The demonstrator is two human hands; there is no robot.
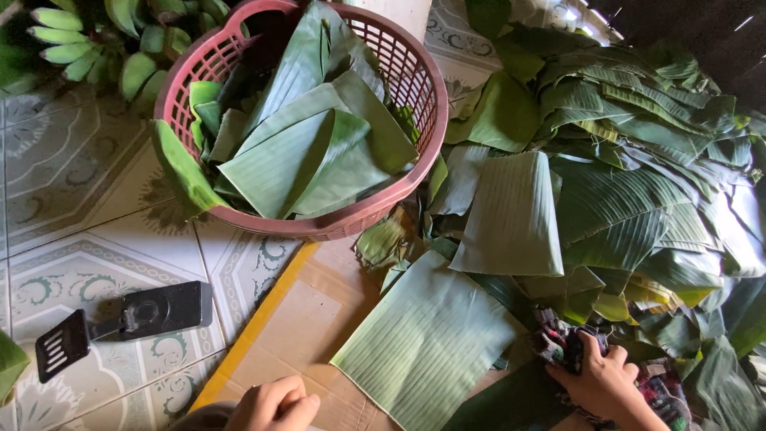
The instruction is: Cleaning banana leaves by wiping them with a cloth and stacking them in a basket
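Head view showed me sitting low over the floor, with a flat cardboard [319, 319] under the work, I think to keep the leaves off the tiles [72, 183]. My right hand [600, 381] was clenched around a patterned cloth [558, 339], pressing it at the edge of the leaf pile [630, 175]. One cut leaf [427, 339] lay flat and alone on the cardboard, pale ribbed side up, just beside that hand, probably spread so its whole surface could be reached. My left hand [275, 403] rested near my knee at the bottom edge with fingers curled in; it held nothing that I could see (the frame cut off its lower part, so I cannot be sure).

Behind, a red basket [419, 76] held folded leaf pieces, some hanging over its rim. Green bananas [72, 40] lay at the top left corner. A black tool [120, 319] lay on the tiles, well apart; what kind of tool it was I could not tell. The pile's right side went into shadow, and the cloth was partly buried under leaves.
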